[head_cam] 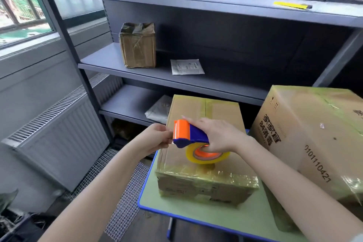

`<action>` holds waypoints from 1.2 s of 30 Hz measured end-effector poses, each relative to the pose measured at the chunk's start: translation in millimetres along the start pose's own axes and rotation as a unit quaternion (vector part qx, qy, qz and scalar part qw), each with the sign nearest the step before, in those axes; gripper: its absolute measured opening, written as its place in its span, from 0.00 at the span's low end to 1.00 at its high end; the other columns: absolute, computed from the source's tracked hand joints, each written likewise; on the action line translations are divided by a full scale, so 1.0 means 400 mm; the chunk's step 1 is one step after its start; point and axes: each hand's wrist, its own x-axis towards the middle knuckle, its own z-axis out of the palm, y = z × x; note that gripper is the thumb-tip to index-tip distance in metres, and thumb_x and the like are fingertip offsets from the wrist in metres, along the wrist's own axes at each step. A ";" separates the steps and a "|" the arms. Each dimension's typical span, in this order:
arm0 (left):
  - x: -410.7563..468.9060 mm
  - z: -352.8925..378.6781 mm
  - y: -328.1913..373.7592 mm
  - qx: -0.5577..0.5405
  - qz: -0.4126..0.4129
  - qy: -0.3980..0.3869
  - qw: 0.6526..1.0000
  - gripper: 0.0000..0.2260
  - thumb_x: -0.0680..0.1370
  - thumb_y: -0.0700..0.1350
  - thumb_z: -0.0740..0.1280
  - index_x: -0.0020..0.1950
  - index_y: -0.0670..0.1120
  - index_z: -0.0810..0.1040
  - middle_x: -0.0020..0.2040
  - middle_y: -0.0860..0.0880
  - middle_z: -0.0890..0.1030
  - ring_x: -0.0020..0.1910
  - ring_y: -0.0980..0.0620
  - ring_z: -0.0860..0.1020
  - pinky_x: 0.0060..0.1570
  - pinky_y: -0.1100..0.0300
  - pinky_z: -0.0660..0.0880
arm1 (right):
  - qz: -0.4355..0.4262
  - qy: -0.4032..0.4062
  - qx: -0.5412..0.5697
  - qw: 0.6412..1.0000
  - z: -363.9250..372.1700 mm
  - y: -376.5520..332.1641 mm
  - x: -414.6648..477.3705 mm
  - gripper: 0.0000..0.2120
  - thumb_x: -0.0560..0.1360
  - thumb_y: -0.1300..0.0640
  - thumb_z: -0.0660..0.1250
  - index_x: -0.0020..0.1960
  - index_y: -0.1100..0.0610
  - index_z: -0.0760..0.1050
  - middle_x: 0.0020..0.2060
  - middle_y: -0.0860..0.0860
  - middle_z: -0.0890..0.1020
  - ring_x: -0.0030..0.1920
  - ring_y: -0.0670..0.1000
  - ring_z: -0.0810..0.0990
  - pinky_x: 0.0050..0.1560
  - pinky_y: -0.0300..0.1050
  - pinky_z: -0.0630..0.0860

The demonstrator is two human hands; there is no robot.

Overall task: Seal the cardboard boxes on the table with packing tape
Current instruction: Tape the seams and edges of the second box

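A small cardboard box (204,165) with glossy tape over its near end sits on the green table (188,214). Above the box, my right hand (218,135) grips a blue and orange tape dispenser (186,133) that carries a roll of clear tape (206,156). At the dispenser's orange front end, my left hand (157,138) pinches what looks like the loose tape end. A larger box (314,139) with printed characters, partly wrapped in tape, stands on the right side of the table.
Grey metal shelves (176,76) rise behind the table; they hold a taped small box (137,45), a white paper packet (186,67), a grey bag (159,110) and, on the upper shelf, a yellow utility knife (292,5). A radiator (59,139) runs along the left wall under the window.
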 end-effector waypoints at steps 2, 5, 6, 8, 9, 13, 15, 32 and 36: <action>-0.009 -0.001 -0.002 -0.011 0.004 -0.009 1.000 0.09 0.78 0.35 0.61 0.38 0.41 0.74 0.26 0.50 0.76 0.28 0.56 0.72 0.35 0.63 0.68 | 0.003 -0.008 -0.016 1.000 -0.010 -0.006 -0.005 0.44 0.70 0.47 0.67 0.75 0.38 0.41 0.47 0.49 0.72 0.45 0.51 0.72 0.42 0.43 0.67; -0.022 -0.010 -0.008 -0.020 0.003 -0.025 0.999 0.08 0.78 0.35 0.62 0.39 0.41 0.73 0.28 0.49 0.76 0.29 0.55 0.72 0.36 0.63 0.67 | -0.003 -0.011 -0.015 1.000 -0.017 -0.020 -0.017 0.42 0.70 0.43 0.66 0.75 0.38 0.44 0.46 0.48 0.73 0.46 0.52 0.74 0.42 0.44 0.67; -0.027 -0.014 -0.014 -0.015 -0.001 -0.027 1.000 0.08 0.78 0.35 0.62 0.39 0.40 0.73 0.27 0.49 0.76 0.29 0.56 0.72 0.36 0.63 0.67 | -0.007 -0.015 -0.016 1.000 -0.017 -0.028 -0.023 0.42 0.70 0.42 0.66 0.75 0.37 0.44 0.47 0.48 0.74 0.46 0.52 0.74 0.42 0.45 0.69; -0.040 -0.022 -0.035 -0.013 -0.014 -0.035 0.999 0.09 0.79 0.34 0.61 0.38 0.40 0.73 0.26 0.50 0.75 0.27 0.56 0.72 0.35 0.63 0.68 | -0.010 -0.033 -0.003 0.999 -0.019 -0.045 -0.037 0.41 0.70 0.37 0.66 0.75 0.36 0.45 0.48 0.48 0.76 0.46 0.52 0.75 0.43 0.45 0.71; -0.045 -0.024 -0.048 -0.021 -0.023 -0.042 0.999 0.10 0.79 0.34 0.60 0.38 0.40 0.72 0.24 0.50 0.74 0.25 0.57 0.71 0.33 0.64 0.69 | -0.007 -0.044 0.015 0.999 -0.020 -0.054 -0.044 0.41 0.70 0.36 0.66 0.75 0.35 0.46 0.47 0.47 0.76 0.45 0.51 0.74 0.43 0.45 0.71; -0.063 -0.029 -0.100 -0.064 -0.055 -0.069 0.994 0.13 0.79 0.30 0.57 0.36 0.39 0.69 0.22 0.50 0.71 0.21 0.57 0.69 0.24 0.67 0.66 | -0.013 -0.053 0.073 0.996 -0.015 -0.093 -0.065 0.35 0.71 0.37 0.65 0.72 0.31 0.51 0.40 0.44 0.78 0.39 0.47 0.75 0.40 0.45 0.74; -0.070 -0.037 -0.114 -0.072 -0.061 -0.066 0.993 0.12 0.79 0.31 0.58 0.36 0.39 0.69 0.23 0.49 0.71 0.22 0.57 0.69 0.24 0.66 0.66 | -0.013 -0.062 0.083 0.995 -0.015 -0.108 -0.071 0.34 0.71 0.37 0.65 0.72 0.31 0.53 0.37 0.43 0.77 0.36 0.45 0.74 0.37 0.43 0.72; -0.062 -0.131 -0.199 -0.072 -0.114 -0.015 0.991 0.10 0.78 0.34 0.62 0.37 0.39 0.72 0.25 0.47 0.72 0.24 0.54 0.69 0.26 0.64 0.65 | 0.046 -0.158 -0.023 0.986 -0.049 -0.087 -0.111 0.34 0.66 0.26 0.60 0.70 0.31 0.60 0.34 0.40 0.71 0.36 0.43 0.70 0.38 0.43 0.69; -0.026 -0.112 -0.236 -0.051 -0.088 -0.001 0.995 0.07 0.79 0.39 0.64 0.41 0.39 0.72 0.30 0.46 0.71 0.26 0.55 0.69 0.26 0.66 0.66 | 0.042 -0.165 -0.062 0.983 -0.038 -0.096 -0.096 0.31 0.69 0.28 0.59 0.71 0.33 0.61 0.34 0.39 0.70 0.41 0.49 0.72 0.36 0.42 0.69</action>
